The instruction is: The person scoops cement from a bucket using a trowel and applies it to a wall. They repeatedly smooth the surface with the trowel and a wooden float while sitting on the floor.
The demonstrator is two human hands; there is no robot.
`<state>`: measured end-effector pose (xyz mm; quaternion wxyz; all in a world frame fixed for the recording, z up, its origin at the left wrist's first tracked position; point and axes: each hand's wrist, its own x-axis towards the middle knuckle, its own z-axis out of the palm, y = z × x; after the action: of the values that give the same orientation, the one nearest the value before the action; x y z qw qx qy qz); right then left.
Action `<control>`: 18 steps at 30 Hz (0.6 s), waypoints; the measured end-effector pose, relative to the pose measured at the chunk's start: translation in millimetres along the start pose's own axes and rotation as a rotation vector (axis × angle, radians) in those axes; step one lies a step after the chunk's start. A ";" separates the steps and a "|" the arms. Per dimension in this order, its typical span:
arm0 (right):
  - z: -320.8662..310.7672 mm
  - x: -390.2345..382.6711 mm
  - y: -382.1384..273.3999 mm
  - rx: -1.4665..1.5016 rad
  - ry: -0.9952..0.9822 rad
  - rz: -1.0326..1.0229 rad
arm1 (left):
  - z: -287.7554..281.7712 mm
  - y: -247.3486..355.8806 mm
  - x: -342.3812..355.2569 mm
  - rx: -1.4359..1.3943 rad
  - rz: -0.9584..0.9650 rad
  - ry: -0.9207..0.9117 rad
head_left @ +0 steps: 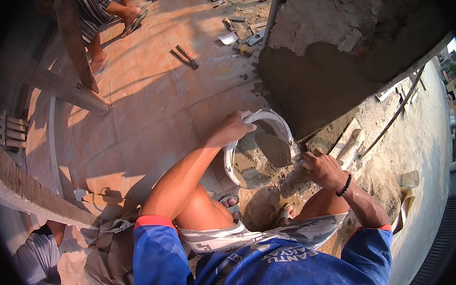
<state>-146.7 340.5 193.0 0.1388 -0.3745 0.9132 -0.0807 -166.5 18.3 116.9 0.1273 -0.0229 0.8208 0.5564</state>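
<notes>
My left hand (230, 129) grips the upper left rim of a round white bucket (230, 169) holding grey wet mortar (250, 167). My right hand (321, 168) is closed on a trowel (274, 150), whose grey blade is tilted inside the bucket at the right side. Just beyond the bucket stands a concrete block (318, 84) with a dark, wet-plastered lower part. Light-coloured boards (351, 145) lie on the rubble to the right of my right hand. My sandalled feet are below the bucket.
Another person's legs (97, 46) are at upper left; someone else's leg (39, 258) is at lower left. Timber beams (43, 195) cross the left. Pincers (183, 56) and scattered tools lie on the tiled floor (132, 106). Crumpled paper sacks (97, 263) lie lower left, a rod (393, 116) right.
</notes>
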 end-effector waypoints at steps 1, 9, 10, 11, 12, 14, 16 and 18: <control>0.7 9.0 0.5 -0.106 -0.015 0.036 | 0.6 6.0 -4.0 0.054 0.018 -0.005; 86.4 49.1 9.7 -0.221 -0.266 -0.138 | 17.4 17.6 0.3 0.035 0.022 -0.046; 100.1 46.3 7.2 -0.172 -0.255 -0.163 | 20.8 14.8 2.2 0.024 0.021 -0.025; 103.1 47.5 4.8 -0.112 -0.276 -0.134 | 21.5 16.8 1.6 0.021 0.006 -0.026; 105.6 48.6 2.7 -0.052 -0.296 -0.103 | 21.8 19.1 1.6 0.018 -0.008 -0.028; 109.5 49.7 -1.7 0.086 -0.321 -0.067 | 23.5 17.0 4.5 -0.015 -0.026 -0.018; 113.9 48.0 -6.1 0.240 -0.327 -0.056 | 26.3 7.2 9.5 -0.077 -0.033 0.007; 130.6 42.1 8.1 0.436 -0.239 -0.096 | 29.6 8.7 17.0 -0.098 -0.024 0.071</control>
<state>-139.7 310.8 58.9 0.3194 -0.3857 0.8325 -0.2372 -179.0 50.6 110.5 0.1033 -0.0588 0.7963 0.5932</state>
